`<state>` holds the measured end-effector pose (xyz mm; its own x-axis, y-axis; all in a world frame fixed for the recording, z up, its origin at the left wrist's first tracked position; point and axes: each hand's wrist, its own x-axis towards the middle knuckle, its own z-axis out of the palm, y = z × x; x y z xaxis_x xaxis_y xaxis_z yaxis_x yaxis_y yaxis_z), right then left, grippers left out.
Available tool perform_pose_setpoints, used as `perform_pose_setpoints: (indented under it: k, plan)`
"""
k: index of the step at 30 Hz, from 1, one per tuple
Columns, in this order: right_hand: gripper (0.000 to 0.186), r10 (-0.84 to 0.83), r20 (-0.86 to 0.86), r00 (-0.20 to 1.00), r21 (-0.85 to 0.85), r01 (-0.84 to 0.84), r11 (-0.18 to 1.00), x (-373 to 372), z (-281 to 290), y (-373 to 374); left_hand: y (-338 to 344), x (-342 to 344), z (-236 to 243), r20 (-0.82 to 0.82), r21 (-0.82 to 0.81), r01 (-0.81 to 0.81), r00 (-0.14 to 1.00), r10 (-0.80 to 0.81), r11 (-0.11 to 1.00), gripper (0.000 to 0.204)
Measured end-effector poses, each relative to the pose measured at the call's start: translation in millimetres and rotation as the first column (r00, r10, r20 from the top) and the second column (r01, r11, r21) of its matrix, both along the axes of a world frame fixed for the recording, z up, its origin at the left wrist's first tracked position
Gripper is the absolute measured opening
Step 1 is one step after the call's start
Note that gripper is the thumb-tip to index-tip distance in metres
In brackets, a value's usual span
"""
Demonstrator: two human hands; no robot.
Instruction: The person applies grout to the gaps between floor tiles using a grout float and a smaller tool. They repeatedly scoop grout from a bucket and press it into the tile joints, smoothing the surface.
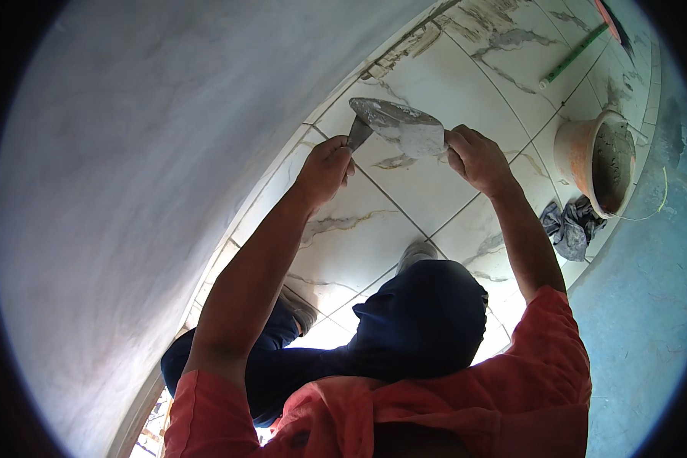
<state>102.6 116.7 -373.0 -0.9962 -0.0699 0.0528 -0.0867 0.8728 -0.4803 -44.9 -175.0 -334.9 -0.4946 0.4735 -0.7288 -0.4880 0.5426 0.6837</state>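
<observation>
My right hand (482, 162) is closed on the handle end of a pointed trowel (389, 112), whose blade points left. Pale, wet-looking paste (422, 140) lies on the blade near the handle. In my left hand (326, 169) I hold a small dark putty knife (360, 133) by its lower end. Its wide edge meets or overlaps the trowel's tip; I cannot tell whether they touch. Both tools are held over the white marble-patterned floor tiles (443, 84).
A grey wall (153, 137) rises close on my left. To the right stand a mortar-crusted bucket (576, 153) and a crumpled dark rag (571, 229), beside a blue wall (641, 305). A green bar (576, 57) lies farther off. Smears mark the tiles along the left wall's base.
</observation>
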Motion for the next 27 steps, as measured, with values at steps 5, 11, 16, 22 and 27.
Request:
perform_pose_setpoints:
  k: [5, 11, 16, 22, 27]
  plan:
    - [0.039, 0.054, 0.003, 0.999, 0.024, -0.054, 0.998, 1, -3, -4, -10, -4, 6, 0.013, 0.026, 0.019, 1.000, -0.020, 0.999, 0.025]
    - [0.041, 0.047, -0.018, 0.999, 0.061, -0.046, 0.997, -3, -24, 18, -18, -6, 5, 0.029, 0.029, 0.060, 0.998, -0.060, 0.998, 0.025]
    - [0.041, 0.015, -0.089, 0.996, 0.217, 0.005, 0.976, -19, -24, 35, -20, -11, 12, -0.025, -0.026, 0.026, 0.999, -0.027, 0.999, 0.026]
    - [0.038, 0.084, -0.168, 0.982, 0.437, -0.002, 0.900, -30, -17, 22, -31, -6, -6, -0.098, -0.094, -0.071, 0.993, 0.062, 0.993, 0.032]
    - [0.031, -0.035, -0.177, 0.984, 0.453, 0.113, 0.885, -24, -23, 10, -20, 5, 2, -0.418, -0.209, -0.031, 0.906, -0.061, 0.977, 0.043]
